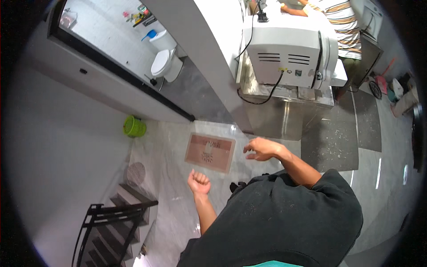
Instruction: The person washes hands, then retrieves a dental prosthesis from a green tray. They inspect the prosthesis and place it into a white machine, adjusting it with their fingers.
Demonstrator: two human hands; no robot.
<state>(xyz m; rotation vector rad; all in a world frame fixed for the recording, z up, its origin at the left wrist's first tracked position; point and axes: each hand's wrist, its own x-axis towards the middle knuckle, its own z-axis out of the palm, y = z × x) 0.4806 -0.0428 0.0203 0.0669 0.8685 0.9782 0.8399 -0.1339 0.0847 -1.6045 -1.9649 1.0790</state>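
My left hand (pixel 199 183) is raised in front of my body, its fingers curled into a loose fist with the thumb pointing up. I see nothing held in it. Over the pale tiled floor, my right hand (pixel 262 149) hangs with its fingers apart and slightly bent, holding nothing. Between and beyond the two hands lies a brown doormat (pixel 210 152) on the floor; neither hand touches it.
Ahead right, a white machine (pixel 284 55) with a black cord sits on a metal counter (pixel 278 115). Behind it stands a person in a striped shirt (pixel 344 26). Through the doorway is a toilet (pixel 167 64). Left are a green basket (pixel 134 127) and dark-railed stairs (pixel 111 238).
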